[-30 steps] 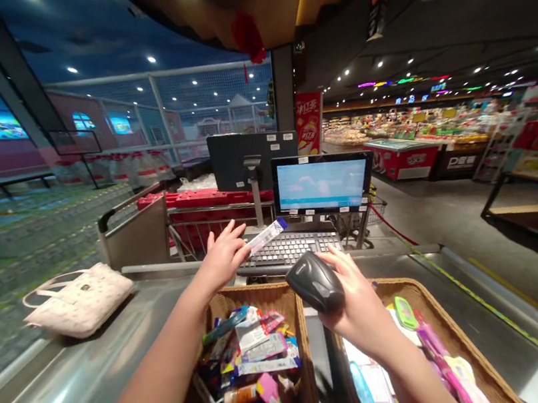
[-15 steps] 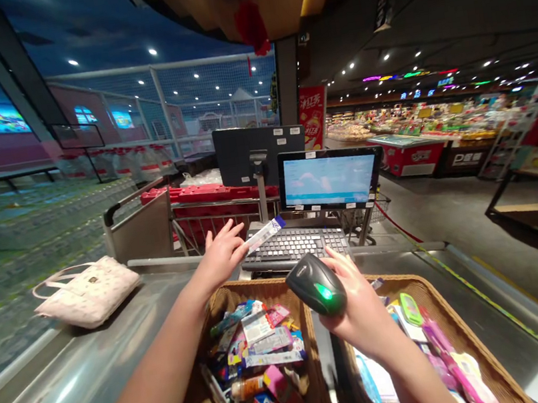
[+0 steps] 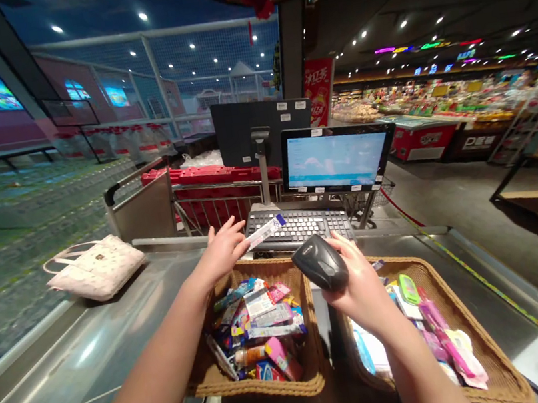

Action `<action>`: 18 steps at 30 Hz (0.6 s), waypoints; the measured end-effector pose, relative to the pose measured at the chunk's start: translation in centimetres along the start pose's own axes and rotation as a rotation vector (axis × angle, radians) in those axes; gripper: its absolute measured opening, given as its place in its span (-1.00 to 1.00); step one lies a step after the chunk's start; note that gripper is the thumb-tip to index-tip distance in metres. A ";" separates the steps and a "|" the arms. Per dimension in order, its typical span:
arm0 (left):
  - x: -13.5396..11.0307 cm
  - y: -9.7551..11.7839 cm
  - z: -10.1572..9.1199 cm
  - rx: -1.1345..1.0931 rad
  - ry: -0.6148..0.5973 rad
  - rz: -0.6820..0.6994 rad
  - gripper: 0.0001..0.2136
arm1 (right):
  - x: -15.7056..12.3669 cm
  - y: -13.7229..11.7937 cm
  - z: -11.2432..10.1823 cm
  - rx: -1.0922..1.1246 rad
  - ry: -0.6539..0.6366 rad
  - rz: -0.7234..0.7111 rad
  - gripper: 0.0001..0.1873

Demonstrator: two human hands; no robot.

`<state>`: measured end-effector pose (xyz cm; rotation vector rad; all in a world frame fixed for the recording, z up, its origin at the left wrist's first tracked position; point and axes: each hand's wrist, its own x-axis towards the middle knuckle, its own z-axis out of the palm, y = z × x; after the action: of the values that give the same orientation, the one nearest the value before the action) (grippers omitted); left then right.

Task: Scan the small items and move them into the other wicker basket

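Left hand [image 3: 223,252] pinched a slim white-and-blue packet [image 3: 266,231] by the black keyboard [image 3: 303,226] at 12 o'clock; right hand [image 3: 357,282] gripped a black handheld scanner [image 3: 319,262] at the packet's 4 o'clock. Pale pink handbag [image 3: 98,277] lay at 9 o'clock on the steel counter [image 3: 93,349].

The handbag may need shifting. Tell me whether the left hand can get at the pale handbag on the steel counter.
Probably yes: bare counter lies between the left hand and the handbag, nothing blocking. But the hand pinches a slim white packet, so it is not free to grasp.

Red banner [image 3: 317,84]: Chinese chars "冰红茶"; other txt illegible.
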<state>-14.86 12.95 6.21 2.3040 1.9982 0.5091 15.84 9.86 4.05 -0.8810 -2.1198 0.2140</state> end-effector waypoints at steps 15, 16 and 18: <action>-2.7 -2.0 8.6 0.015 -0.280 0.043 -0.73 | -0.7 1.6 2.3 0.054 -0.054 0.051 -0.51; -2.8 -2.1 9.4 0.023 -0.295 0.068 -0.74 | -0.8 1.7 2.5 0.061 -0.060 0.063 -0.50; -2.9 -2.2 10.8 0.044 -0.325 0.110 -0.78 | -1.0 1.8 2.7 0.073 -0.070 0.081 -0.50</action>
<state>-14.27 12.38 -5.18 2.3492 1.7555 0.0860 15.20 10.92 0.87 -0.9293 -2.1284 0.3671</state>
